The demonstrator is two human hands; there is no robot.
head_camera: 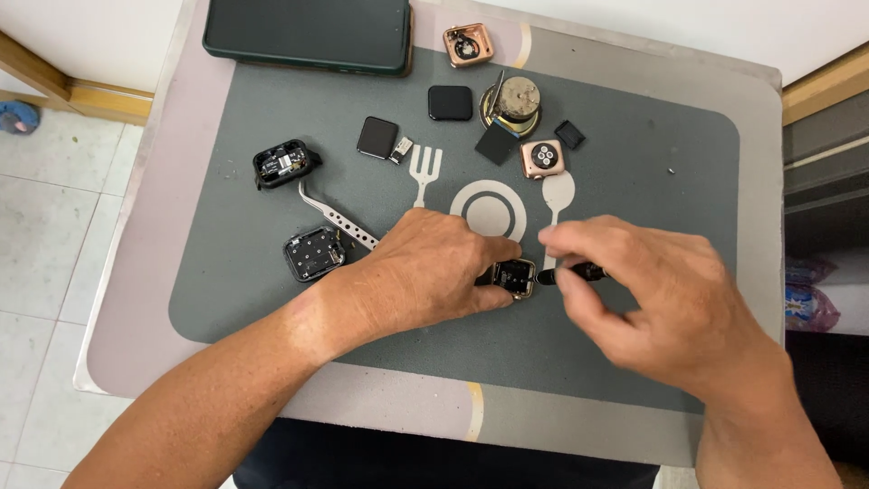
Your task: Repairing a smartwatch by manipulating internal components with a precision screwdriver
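Note:
My left hand (425, 272) presses down on a small open smartwatch case (514, 275) with a gold rim, pinning it to the grey mat (634, 163). The left hand also lies over the handle end of steel tweezers (333, 215), which stick out to the upper left. My right hand (647, 290) holds a thin black tool (579, 271) between thumb and fingers, its tip at the right edge of the watch case.
Scattered on the mat are two black opened watch cases (285, 163) (314, 253), two black screens (377, 137) (450, 102), a rose-gold case (468, 44), a rose-gold watch back (542, 158) and a round metal part (512, 101). A dark phone (308, 32) lies at the far edge.

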